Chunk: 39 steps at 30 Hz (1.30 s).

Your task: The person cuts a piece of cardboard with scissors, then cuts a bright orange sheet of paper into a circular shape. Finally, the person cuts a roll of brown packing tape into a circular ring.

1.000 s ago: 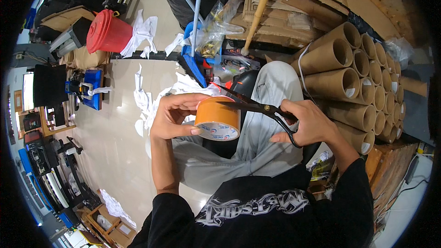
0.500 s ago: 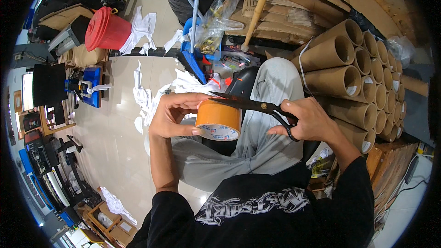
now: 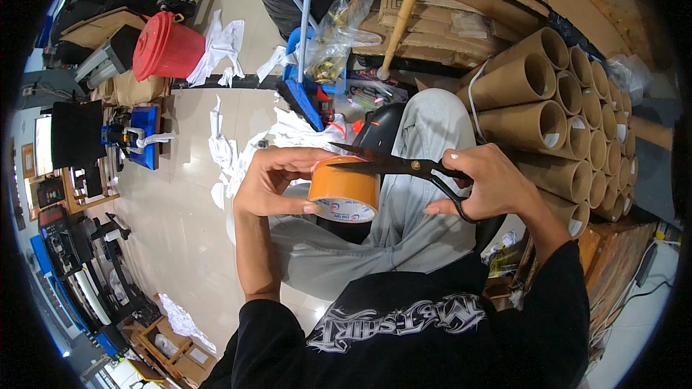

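My left hand (image 3: 277, 186) is closed on a roll of orange tape (image 3: 344, 189), thumb at the lower rim and fingers behind the upper one. The roll is held above my lap, its printed white inner core tilted toward me. In my right hand (image 3: 484, 184) is a pair of black scissors (image 3: 404, 166), my fingers and thumb through the handles. Their blades are slightly parted and point left. One blade passes across the upper part of the orange tape, the other just above the rim. Whether the edge touches the tape I cannot tell.
Brown cardboard tubes (image 3: 562, 126) are stacked at the right, with flattened cardboard (image 3: 440, 29) behind. White cloth scraps (image 3: 225, 148) lie on the tiled floor (image 3: 191, 209). A red lidded bucket (image 3: 169, 47) and a blue-edged broom (image 3: 303, 101) stand farther off. My crossed legs (image 3: 339, 252) are below.
The scissor blades have opened a little wider, and the lower one has dropped across the orange tape. My right thumb has moved slightly down and right; the roll has shifted barely.
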Each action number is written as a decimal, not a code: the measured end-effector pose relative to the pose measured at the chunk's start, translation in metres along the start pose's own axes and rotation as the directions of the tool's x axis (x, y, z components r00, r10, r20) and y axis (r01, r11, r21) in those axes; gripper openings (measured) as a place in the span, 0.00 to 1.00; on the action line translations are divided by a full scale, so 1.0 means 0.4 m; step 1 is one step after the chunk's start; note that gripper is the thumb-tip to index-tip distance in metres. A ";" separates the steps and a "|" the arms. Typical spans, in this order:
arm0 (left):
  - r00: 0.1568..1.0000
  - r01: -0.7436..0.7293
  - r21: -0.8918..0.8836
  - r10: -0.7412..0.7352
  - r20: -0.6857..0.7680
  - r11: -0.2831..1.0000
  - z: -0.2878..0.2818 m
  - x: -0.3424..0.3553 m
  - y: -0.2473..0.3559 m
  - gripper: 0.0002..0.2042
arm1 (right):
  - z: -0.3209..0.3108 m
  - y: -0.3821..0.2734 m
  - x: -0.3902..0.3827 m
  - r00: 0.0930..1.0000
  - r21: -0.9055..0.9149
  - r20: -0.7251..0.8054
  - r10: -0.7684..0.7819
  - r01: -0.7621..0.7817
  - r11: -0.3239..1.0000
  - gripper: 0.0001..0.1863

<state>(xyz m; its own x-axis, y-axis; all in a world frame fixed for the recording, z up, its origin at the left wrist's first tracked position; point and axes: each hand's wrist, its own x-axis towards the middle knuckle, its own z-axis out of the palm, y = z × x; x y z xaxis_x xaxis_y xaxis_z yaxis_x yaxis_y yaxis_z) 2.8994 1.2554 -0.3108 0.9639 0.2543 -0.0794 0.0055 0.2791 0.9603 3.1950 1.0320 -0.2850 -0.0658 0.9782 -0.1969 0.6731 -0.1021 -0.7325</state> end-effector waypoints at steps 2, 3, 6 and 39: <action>1.000 -0.010 -0.005 0.010 -0.003 1.000 0.004 0.002 0.000 0.35 | 0.000 0.000 0.002 1.000 -0.014 0.010 -0.005 0.005 1.000 0.31; 1.000 -0.016 -0.008 0.016 -0.004 1.000 0.005 0.002 0.000 0.35 | 0.001 0.002 0.003 1.000 -0.020 0.017 -0.005 0.005 1.000 0.31; 0.999 0.022 -0.012 -0.022 -0.026 1.000 0.001 -0.005 0.002 0.36 | 0.005 0.008 0.004 1.000 -0.040 0.006 -0.028 0.028 0.999 0.30; 0.911 -0.265 -0.290 0.140 -0.388 0.920 -0.003 0.006 -0.045 0.40 | 0.113 0.070 -0.003 0.997 0.493 -0.061 -0.054 0.077 0.866 0.30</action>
<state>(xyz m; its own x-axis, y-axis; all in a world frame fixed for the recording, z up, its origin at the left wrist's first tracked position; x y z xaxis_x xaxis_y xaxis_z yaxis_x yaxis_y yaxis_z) 2.9014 1.2524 -0.3286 0.7757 0.6298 -0.0413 -0.3274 0.4574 0.8268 3.1806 1.0200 -0.3346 -0.0572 0.9915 -0.1167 0.2148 -0.1019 -0.9713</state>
